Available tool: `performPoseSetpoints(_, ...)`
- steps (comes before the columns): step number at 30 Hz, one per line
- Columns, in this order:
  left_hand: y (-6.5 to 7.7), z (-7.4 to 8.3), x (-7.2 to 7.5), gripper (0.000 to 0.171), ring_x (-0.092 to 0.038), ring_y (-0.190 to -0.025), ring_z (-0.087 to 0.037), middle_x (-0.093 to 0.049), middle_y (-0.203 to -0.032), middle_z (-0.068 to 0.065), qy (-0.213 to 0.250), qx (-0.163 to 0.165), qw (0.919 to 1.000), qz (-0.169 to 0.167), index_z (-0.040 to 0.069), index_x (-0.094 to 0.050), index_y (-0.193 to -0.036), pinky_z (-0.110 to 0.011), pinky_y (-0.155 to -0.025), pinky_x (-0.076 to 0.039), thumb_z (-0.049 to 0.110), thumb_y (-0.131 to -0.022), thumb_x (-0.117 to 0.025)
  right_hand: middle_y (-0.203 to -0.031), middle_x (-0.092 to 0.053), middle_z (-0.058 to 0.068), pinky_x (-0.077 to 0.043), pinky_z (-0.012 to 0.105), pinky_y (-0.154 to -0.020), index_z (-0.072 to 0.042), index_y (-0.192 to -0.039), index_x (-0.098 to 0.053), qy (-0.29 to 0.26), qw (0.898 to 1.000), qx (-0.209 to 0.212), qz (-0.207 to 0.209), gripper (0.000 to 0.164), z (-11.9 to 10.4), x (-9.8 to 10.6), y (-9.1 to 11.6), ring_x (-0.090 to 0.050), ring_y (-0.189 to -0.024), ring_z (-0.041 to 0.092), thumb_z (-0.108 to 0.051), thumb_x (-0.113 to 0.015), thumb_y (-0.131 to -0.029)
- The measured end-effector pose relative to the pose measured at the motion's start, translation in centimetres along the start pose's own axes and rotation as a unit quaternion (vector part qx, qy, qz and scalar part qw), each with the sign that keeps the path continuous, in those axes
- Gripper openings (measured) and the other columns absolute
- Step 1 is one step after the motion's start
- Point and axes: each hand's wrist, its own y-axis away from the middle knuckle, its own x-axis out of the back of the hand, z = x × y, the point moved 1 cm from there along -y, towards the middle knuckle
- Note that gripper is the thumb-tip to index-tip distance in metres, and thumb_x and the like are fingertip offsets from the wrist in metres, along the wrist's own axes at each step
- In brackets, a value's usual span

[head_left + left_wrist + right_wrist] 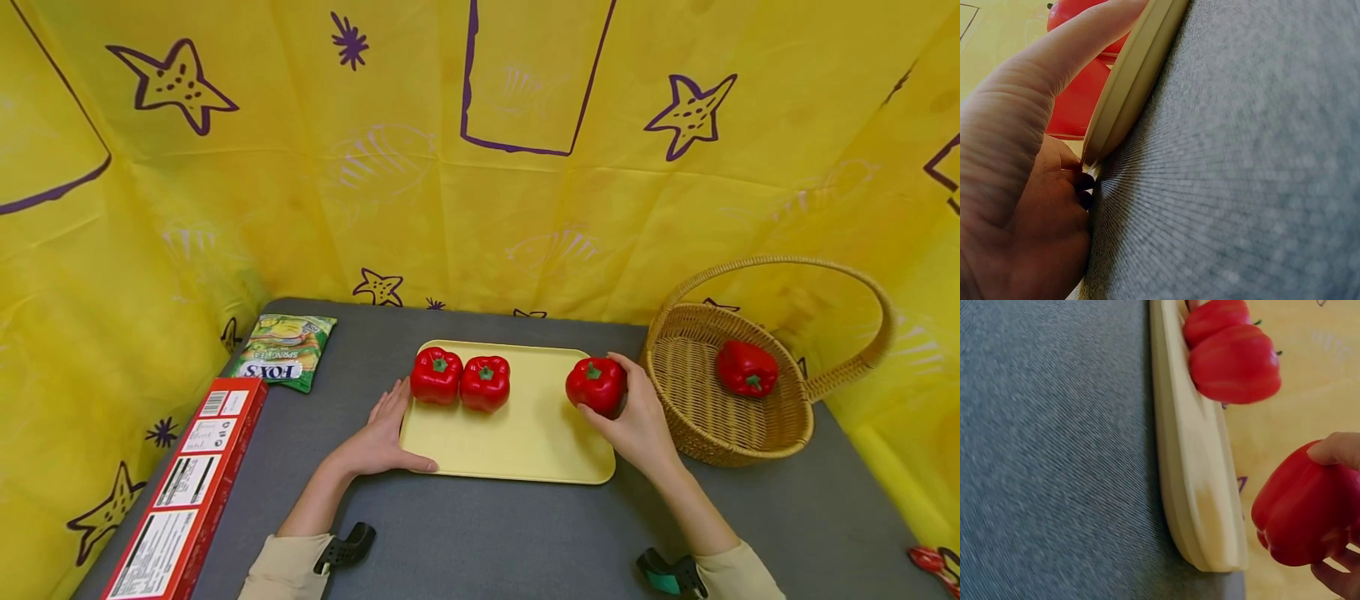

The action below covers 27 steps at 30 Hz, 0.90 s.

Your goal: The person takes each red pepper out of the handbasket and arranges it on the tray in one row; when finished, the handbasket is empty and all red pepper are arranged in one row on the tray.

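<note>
In the head view a pale yellow tray point(517, 454) lies on the grey table. Two red bell peppers, the left one point(435, 377) and its neighbour point(485, 383), stand side by side at its left end, green stems up. My left hand point(384, 437) rests at the tray's front left corner, fingers along the left side and thumb on the front rim. Above the tray's right end, my right hand point(641, 417) grips a third bell pepper point(594, 385) between thumb and fingers. The right wrist view shows this pepper point(1304, 509) held clear of the tray.
A wicker basket point(731, 454) with a tall handle stands at the right, one bell pepper point(746, 367) lying inside. On the left are a green packet point(288, 346) and a long red box point(187, 475). Yellow patterned cloth point(450, 208) hangs behind and at both sides.
</note>
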Motion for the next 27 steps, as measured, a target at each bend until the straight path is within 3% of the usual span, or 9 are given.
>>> performPoseSetpoints(14, 0.1, 0.2, 0.0, 0.134, 0.006, -0.147, -0.036, -0.001, -0.161, -0.020, 0.002, 0.005, 1.0000, 0.000, 0.000, 0.001, -0.155, -0.057, -0.114, 0.004, 0.048, -0.065, -0.087, -0.129, -0.053, 0.019, -0.051, 0.055, -0.085, 0.000, -0.138, -0.041, -0.008, 1.000, -0.001, -0.024, 0.085, -0.9, -1.9, 0.3, -0.049, -0.112, 0.034, -0.016, -0.087, -0.069)
performPoseSetpoints(27, 0.1, 0.3, 0.0, 0.134, 0.006, -0.147, -0.035, -0.002, -0.162, -0.018, 0.006, 0.004, 1.0000, -0.001, 0.004, 0.001, -0.156, -0.056, -0.115, 0.004, 0.049, -0.065, -0.087, -0.123, -0.054, 0.018, -0.053, 0.051, -0.084, -0.004, -0.136, -0.041, -0.029, 0.998, -0.024, -0.052, 0.083, -1.1, -3.0, 0.1, -0.049, -0.110, 0.032, -0.018, -0.088, -0.069)
